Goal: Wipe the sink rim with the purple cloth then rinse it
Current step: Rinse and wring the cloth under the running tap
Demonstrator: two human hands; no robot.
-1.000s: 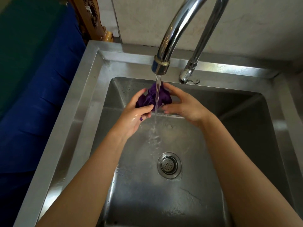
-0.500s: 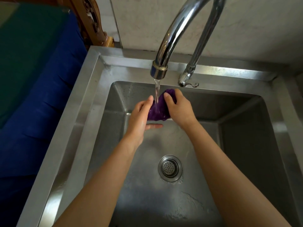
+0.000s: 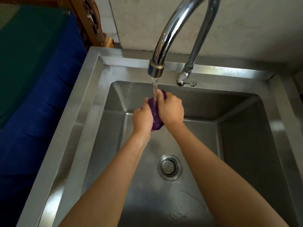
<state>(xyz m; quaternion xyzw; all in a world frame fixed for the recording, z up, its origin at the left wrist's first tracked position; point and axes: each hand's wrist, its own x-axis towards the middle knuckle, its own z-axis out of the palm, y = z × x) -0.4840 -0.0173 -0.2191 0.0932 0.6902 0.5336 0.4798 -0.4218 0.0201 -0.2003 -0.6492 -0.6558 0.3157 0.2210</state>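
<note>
Squeezing the purple cloth [image 3: 155, 117] right under the tap stream [image 3: 154, 89], over the sink [image 3: 91, 89] basin. Left hand [image 3: 142, 119] and right hand [image 3: 171, 110] both clenched around it, presumably wringing so water flushes through.

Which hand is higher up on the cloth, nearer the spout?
The right hand: its fingers wrap the top of the purple cloth just under the spout. The left hand grips lower down.

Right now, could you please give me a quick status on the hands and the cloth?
Left hand and right hand both shut on cloth. Cloth bunched under running tap. Nothing in the way.
</note>
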